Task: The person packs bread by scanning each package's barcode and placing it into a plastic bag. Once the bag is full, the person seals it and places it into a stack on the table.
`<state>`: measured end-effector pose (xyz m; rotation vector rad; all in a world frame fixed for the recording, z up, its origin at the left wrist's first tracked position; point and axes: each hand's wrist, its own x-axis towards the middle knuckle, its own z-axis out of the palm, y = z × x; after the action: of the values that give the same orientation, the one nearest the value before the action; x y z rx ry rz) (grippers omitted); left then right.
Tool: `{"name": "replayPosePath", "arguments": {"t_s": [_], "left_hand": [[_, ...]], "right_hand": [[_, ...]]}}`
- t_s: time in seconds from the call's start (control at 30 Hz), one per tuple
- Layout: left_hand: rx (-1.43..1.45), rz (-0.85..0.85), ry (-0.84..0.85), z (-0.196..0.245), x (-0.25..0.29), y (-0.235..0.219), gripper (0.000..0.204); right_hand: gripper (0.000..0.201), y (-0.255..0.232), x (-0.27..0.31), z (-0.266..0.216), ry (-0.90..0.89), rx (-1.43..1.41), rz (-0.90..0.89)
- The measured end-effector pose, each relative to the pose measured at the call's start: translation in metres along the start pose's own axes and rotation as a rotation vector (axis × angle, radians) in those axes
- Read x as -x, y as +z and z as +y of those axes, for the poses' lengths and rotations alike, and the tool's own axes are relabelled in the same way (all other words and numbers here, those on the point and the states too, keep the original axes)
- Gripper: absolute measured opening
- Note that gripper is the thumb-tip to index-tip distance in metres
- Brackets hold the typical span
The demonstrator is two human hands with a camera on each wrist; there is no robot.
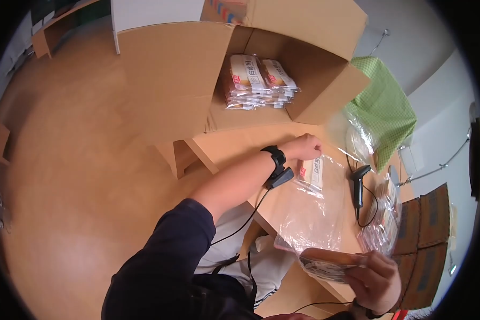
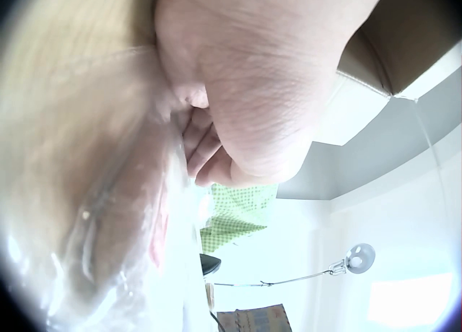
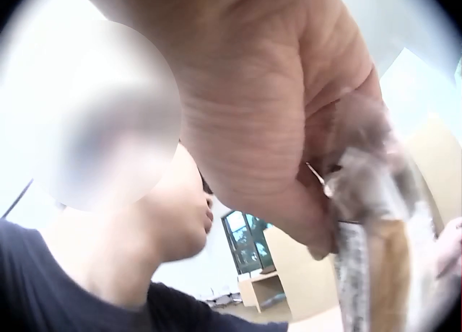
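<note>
In the head view my left hand (image 1: 305, 146) has its fingers curled at the far edge of a clear plastic bag (image 1: 317, 218) spread on the table. A flat packet (image 1: 310, 175) with a white and red label lies right below that hand, under glossy film. The left wrist view shows the hand's folded fingers (image 2: 203, 146) against the film. Near the front edge, my right hand (image 1: 376, 280) pinches another flat packet (image 1: 330, 261), brownish with a printed underside, tilted beside the bag's near end. In the right wrist view its film bunches between thumb and fingers.
An open cardboard box (image 1: 170, 80) holding stacked packets (image 1: 248, 77) stands at the back. On the right are a black handheld scanner (image 1: 360, 184), more wrapped packets (image 1: 384, 218) and brown cartons (image 1: 424, 234). A green checked cloth (image 1: 384, 101) hangs behind them.
</note>
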<state>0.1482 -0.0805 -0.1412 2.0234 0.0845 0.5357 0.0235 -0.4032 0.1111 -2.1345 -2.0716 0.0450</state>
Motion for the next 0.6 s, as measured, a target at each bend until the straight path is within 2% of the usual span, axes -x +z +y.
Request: {"name": "replayPosePath", "arguments": {"t_s": [0.07, 0.1, 0.13, 0.17, 0.23, 0.27, 0.3, 0.37, 0.4, 0.43, 0.5, 0.53, 0.57, 0.6], "left_hand": [[-0.011, 0.011, 0.009, -0.004, -0.002, 0.003, 0.020], [-0.023, 0.011, 0.015, -0.005, -0.003, 0.004, 0.020], [0.020, 0.022, 0.040, -0.011, -0.006, 0.006, 0.021], [0.012, 0.033, 0.045, -0.030, -0.017, 0.020, 0.021], [0.031, 0.099, 0.197, -0.071, -0.044, 0.048, 0.021], [0.095, 0.048, 0.124, -0.032, -0.019, 0.020, 0.021], [0.083, 0.048, 0.129, -0.038, -0.023, 0.023, 0.021], [0.004, 0.261, 0.268, -0.072, -0.047, 0.052, 0.021], [-0.003, 0.295, 0.223, -0.084, -0.058, 0.064, 0.021], [-0.018, 0.289, 0.234, -0.074, -0.050, 0.056, 0.021], [0.000, 0.180, 0.165, -0.026, -0.014, 0.015, 0.021], [-0.147, 0.027, 0.050, -0.001, 0.001, -0.005, 0.024], [-0.166, 0.023, 0.058, 0.005, 0.006, -0.013, 0.024], [0.020, 0.086, 0.155, 0.009, 0.013, -0.014, 0.024]], "right_hand": [[0.017, -0.009, -0.017, 0.001, -0.101, -0.010, 0.145], [0.016, -0.002, -0.028, 0.003, -0.090, -0.002, 0.262], [0.023, -0.008, -0.044, 0.009, -0.166, 0.065, 0.198], [0.017, 0.003, -0.068, 0.008, -0.156, 0.159, 0.326], [0.025, 0.022, -0.119, 0.020, -0.289, 0.357, 0.465], [0.029, 0.030, -0.143, 0.030, -0.334, 0.465, 0.497], [0.031, 0.039, -0.168, 0.040, -0.391, 0.524, 0.549], [0.025, 0.056, -0.212, 0.063, -0.461, 0.537, 0.545], [0.025, 0.065, -0.233, 0.076, -0.486, 0.571, 0.540], [0.026, 0.075, -0.252, 0.090, -0.474, 0.602, 0.564], [0.028, 0.094, -0.286, 0.117, -0.454, 0.638, 0.616], [0.031, 0.102, -0.302, 0.129, -0.415, 0.699, 0.601], [0.033, 0.110, -0.314, 0.139, -0.377, 0.759, 0.585], [0.033, 0.119, -0.324, 0.146, -0.373, 0.761, 0.605]]}}
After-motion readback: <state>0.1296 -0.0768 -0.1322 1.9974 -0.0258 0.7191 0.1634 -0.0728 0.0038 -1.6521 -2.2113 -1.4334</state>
